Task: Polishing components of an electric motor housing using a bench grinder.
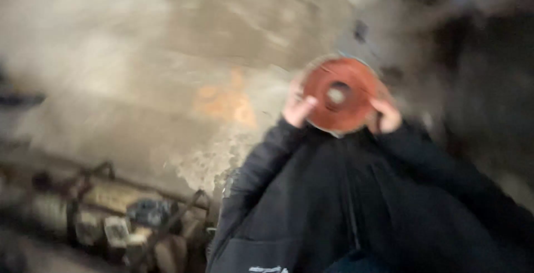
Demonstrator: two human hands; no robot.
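Red round disc (340,94) sits between my hands, left hand (297,106) gripping at nine o'clock, right hand (385,115) at three.

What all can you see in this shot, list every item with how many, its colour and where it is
disc: one, rusty red with a pale hub, upper right of centre, held at both edges
floor: one, grey-brown with an orange patch, upper left and centre
clutter: blurred, dark and tan pieces, lower left; kinds cannot be told
sleeves: two, black, lower right
left hand: one, on the disc's left edge
right hand: one, on the disc's right edge
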